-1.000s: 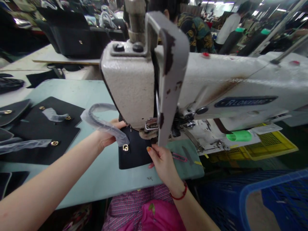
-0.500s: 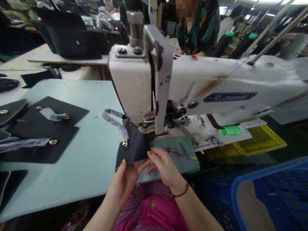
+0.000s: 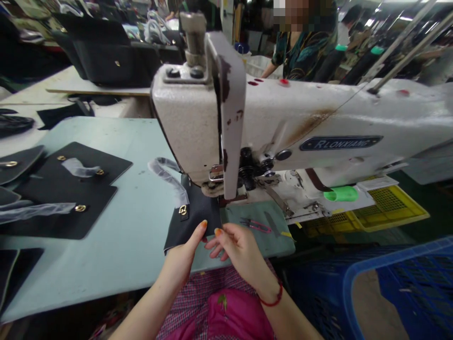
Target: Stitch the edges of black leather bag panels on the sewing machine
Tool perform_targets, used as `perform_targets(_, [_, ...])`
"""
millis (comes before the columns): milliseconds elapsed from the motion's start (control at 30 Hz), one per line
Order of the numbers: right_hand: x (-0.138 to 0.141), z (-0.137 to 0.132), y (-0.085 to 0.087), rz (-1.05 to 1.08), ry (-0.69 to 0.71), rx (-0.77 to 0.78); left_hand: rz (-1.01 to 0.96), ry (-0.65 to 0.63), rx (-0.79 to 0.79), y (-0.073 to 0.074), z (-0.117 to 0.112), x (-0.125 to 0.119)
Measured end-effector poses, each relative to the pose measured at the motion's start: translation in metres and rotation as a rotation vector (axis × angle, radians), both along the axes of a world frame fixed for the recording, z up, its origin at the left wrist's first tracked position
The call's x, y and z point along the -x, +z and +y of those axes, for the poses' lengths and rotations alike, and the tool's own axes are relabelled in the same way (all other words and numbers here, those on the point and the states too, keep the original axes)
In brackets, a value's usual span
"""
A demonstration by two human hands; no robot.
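Observation:
A black leather panel (image 3: pixel 198 222) lies partly under the head of the white sewing machine (image 3: pixel 191 123). On it are a gold buckle (image 3: pixel 182 210) and a strap wrapped in clear plastic (image 3: pixel 170 179). My left hand (image 3: pixel 186 252) grips the near edge of the panel, thumb on top and fingers hidden underneath. At the panel's near right corner is my right hand (image 3: pixel 239 250), thumb and index finger closed at the edge, its other fingers loosely curled below. The needle area is hidden behind the machine head.
Black panels with gold buckles (image 3: pixel 80 208) lie on the pale green table (image 3: pixel 130 264) at left. Pink thread snips (image 3: pixel 256 225) rest right of my hands. A blue crate (image 3: pixel 354 269) stands at lower right, a yellow crate (image 3: pixel 385 208) beyond it. Across the machine is another person (image 3: pixel 307 52).
My left hand has moved right along the panel's near edge, its thumb now further onto the leather. The panel's near left corner has swung slightly left. My right hand has shifted slightly toward me.

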State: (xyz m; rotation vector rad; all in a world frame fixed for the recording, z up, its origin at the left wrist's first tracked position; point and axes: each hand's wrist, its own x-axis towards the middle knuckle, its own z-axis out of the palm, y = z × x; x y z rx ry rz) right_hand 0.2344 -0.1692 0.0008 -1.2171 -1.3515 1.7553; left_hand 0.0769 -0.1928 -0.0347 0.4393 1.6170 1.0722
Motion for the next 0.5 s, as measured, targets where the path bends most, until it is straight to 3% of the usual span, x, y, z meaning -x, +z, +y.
perform_targets(100, [0.004, 0.003, -0.004, 0.005, -0.016, -0.009, 0.111, 0.006, -0.043, 0.006, 0.003, -0.003])
perform_targets(233, [0.005, 0.005, -0.010, 0.086, -0.038, -0.012, 0.030, -0.094, -0.222, 0.007, 0.006, -0.007])
perform_targets(400, [0.004, 0.006, -0.011, 0.063, -0.025, -0.052, 0.076, -0.204, -0.219, 0.003, 0.007, -0.003])
perform_targets(500, [0.004, 0.006, -0.011, 0.078, -0.014, -0.051, 0.096, -0.190, -0.170, 0.006, 0.009, -0.001])
